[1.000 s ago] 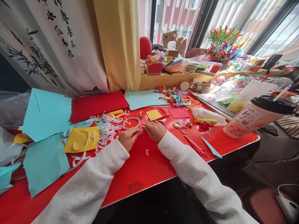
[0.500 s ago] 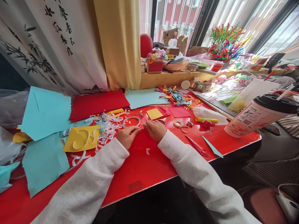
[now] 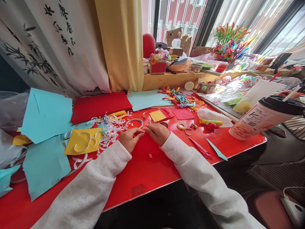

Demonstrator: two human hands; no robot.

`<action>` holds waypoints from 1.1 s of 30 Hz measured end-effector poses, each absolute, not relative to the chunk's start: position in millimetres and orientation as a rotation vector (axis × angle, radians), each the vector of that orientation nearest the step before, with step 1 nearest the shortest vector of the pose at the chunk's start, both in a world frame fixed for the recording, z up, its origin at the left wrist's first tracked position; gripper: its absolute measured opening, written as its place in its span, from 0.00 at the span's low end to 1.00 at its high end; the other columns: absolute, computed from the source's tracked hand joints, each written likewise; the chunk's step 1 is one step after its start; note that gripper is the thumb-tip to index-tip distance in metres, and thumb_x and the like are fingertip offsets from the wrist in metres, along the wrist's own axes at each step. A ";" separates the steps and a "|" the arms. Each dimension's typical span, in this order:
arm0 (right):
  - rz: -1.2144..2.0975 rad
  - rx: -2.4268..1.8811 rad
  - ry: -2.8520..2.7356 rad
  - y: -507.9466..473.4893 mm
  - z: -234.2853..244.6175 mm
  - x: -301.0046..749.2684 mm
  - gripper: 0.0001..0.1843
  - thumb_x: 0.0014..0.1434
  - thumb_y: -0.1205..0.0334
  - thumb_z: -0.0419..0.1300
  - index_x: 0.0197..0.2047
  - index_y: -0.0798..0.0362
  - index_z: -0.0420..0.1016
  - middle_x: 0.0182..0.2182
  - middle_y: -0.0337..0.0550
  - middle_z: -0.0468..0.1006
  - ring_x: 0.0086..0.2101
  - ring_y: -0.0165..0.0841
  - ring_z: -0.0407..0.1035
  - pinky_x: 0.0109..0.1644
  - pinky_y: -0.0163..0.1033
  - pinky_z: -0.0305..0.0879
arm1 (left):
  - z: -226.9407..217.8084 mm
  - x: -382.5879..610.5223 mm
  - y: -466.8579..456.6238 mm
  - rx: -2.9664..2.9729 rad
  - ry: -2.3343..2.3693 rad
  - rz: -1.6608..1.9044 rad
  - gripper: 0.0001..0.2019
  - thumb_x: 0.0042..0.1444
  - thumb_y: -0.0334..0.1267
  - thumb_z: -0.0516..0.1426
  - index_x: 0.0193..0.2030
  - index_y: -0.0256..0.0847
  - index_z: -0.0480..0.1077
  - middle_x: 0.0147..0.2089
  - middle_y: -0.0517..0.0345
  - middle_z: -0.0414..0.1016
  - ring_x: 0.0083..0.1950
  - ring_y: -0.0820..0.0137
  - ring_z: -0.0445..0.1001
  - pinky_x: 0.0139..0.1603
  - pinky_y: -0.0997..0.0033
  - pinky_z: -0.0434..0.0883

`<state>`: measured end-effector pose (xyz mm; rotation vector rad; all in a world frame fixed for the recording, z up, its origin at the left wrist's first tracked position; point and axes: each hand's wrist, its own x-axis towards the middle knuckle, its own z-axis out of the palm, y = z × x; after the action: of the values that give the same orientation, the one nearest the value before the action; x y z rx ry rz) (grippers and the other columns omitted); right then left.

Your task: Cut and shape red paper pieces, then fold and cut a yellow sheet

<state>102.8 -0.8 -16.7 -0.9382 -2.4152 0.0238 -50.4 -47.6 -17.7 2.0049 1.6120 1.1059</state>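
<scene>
Over the red table [image 3: 133,178], my left hand [image 3: 130,139] and my right hand [image 3: 158,133] almost meet, fingertips pinched together. Whatever small thing sits between the fingertips is too tiny to make out. Just behind my left hand lies a roll of white tape [image 3: 134,124]. Black scissor handles [image 3: 164,124] show partly behind my right hand. Beyond them lie a yellow paper square [image 3: 157,116] and red paper squares [image 3: 183,114]. One little white scrap [image 3: 150,156] rests on the table nearer to me, between my forearms.
White paper shreds [image 3: 111,130] heap at left, beside a yellow sheet [image 3: 82,141] and light-blue sheets [image 3: 46,168]. Red paper [image 3: 100,106] is stacked at the back. On the right are a glue stick [image 3: 211,122], folded red paper [image 3: 200,148] and a tall drink cup [image 3: 264,119].
My hands have stayed nearly in place, with the fingertips slightly closer together. The white scrap on the table between my forearms looks smaller and differently shaped.
</scene>
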 end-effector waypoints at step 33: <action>0.002 -0.683 -2.576 0.6 -20.0 102.6 0.09 0.57 0.63 0.49 0.30 0.56 0.66 0.27 0.41 0.73 0.28 0.28 0.64 0.36 0.33 0.52 | -23.4 -57.1 -43.2 2.562 1.710 0.823 0.03 0.48 0.33 0.55 0.28 0.36 0.68 0.30 0.55 0.69 0.36 0.68 0.64 0.39 0.66 0.65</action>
<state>102.6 0.6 -20.0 -0.6828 -2.5763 0.0016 -57.1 -43.2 -23.4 2.5618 1.7100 0.8228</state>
